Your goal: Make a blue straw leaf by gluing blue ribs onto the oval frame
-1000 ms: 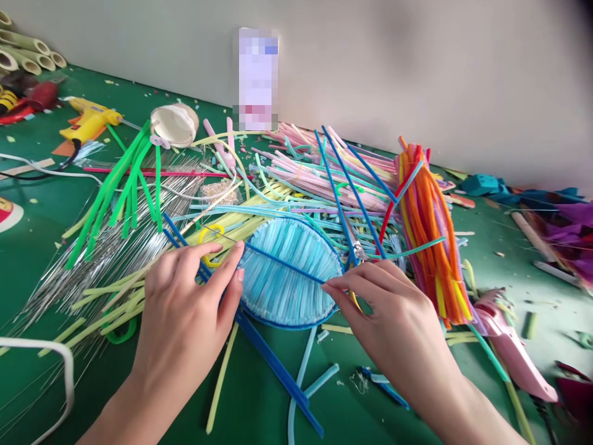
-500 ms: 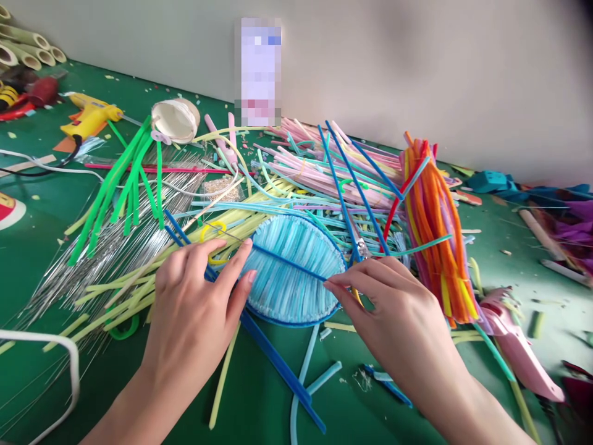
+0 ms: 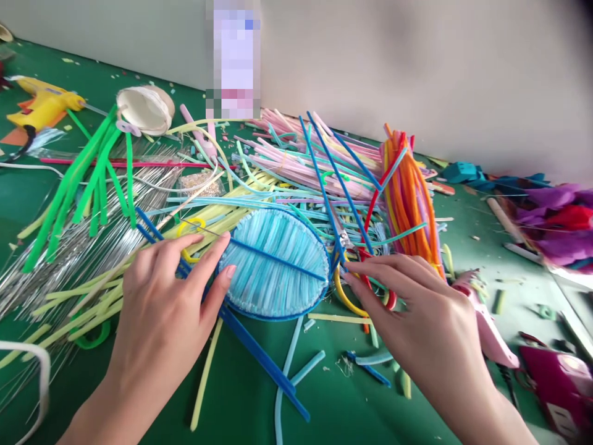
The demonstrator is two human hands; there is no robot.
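Head view, mid-frame: a blue stem (image 3: 278, 259) crosses the turquoise oval (image 3: 273, 293). Left hand (image 3: 171, 296), half curled, index fingertip at its left end, grip unclear; right hand (image 3: 417, 303), fingertips nearly meeting beside scissors (image 3: 343, 238), hold unclear. Steadying 1 end helps straight alignment.

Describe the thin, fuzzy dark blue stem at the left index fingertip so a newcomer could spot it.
On the green tabletop, find the striped, light blue oval panel beside the left hand. The thin, fuzzy dark blue stem slants over its face from that hand down toward the right edge. Other dark blue stems are nearby; only this one crosses the panel's face.
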